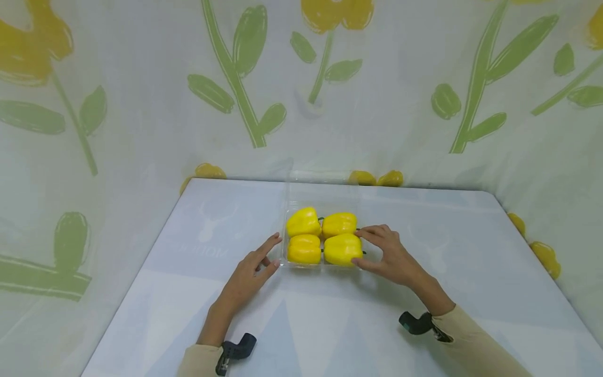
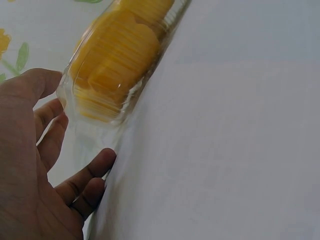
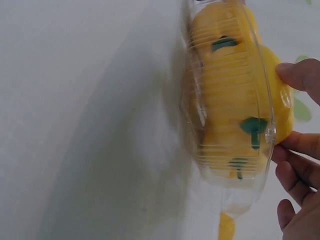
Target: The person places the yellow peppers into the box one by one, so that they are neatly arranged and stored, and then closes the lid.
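Observation:
A clear plastic clamshell tray (image 1: 284, 255) sits mid-table, its lid (image 1: 322, 195) standing open at the back. Inside lie several yellow bell peppers, among them a front left one (image 1: 303, 249) and a front right one (image 1: 340, 250). My left hand (image 1: 275, 252) lies with its fingers straight beside the tray's left wall, index tip at the rim. My right hand (image 1: 360, 245) pinches the right end of the front right pepper between thumb and fingers. The left wrist view has the left hand (image 2: 77, 120) at the tray (image 2: 152, 67). The right wrist view has the right hand (image 3: 295, 107) on that pepper (image 3: 282, 117).
The pale table (image 1: 330, 324) is backed and flanked by a white cloth printed with green stems and yellow flowers (image 1: 235, 78). Black camera mounts sit on both wrists (image 1: 235, 350), (image 1: 416, 322). Bare tabletop lies on both sides of the tray and in front of it.

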